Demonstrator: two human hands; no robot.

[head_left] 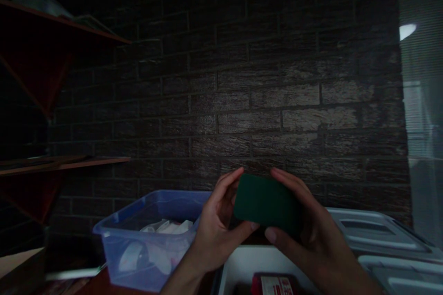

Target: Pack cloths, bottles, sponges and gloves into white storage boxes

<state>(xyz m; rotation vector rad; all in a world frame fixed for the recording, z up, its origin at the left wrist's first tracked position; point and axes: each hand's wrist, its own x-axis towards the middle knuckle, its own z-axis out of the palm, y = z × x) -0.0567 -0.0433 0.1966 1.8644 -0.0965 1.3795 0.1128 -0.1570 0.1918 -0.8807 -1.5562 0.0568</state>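
A dark green block-shaped box [265,202] with rounded corners is held up between both hands. My left hand [218,221] grips its left end, thumb along the lower edge and fingers behind. My right hand [311,226] wraps its right end, with the thumb below and the fingers over the top. Beneath them stands a white bin [238,258], with a red item bearing a white label [275,285] inside. Left of my left hand is a translucent blue plastic tub [121,235] holding white crumpled items [169,227].
Grey plastic lids [377,228] lie at the right. Wooden shelves [69,165] jut out on the left, with things on them. A dark brick wall [235,101] rises behind. A cardboard edge [20,260] shows at lower left.
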